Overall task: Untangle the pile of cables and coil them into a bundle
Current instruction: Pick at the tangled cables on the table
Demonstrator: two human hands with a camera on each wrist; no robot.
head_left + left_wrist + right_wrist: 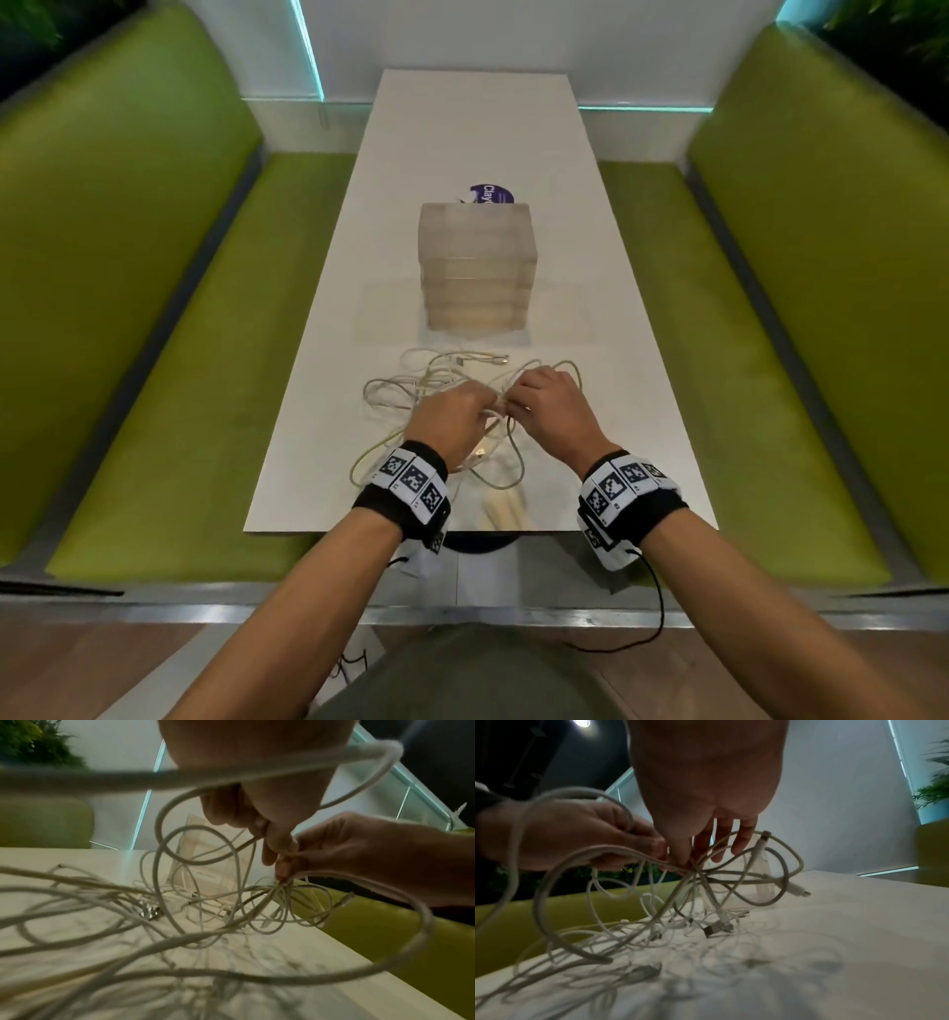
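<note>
White cables (441, 390) lie in a loose tangle on the bench (606, 411), near end; left hand (454, 416) & right hand (547, 403) meet above the pile, fingers of both curled, each pinching strands at one knot; prob. early untangling, nothing coiled yet, all bundling left; farther off, a clear block stack (475, 270) mid-bench.

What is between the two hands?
Only white cables. In the head view the left hand and right hand nearly meet, both pinching strands of the tangle where several cross.
</note>
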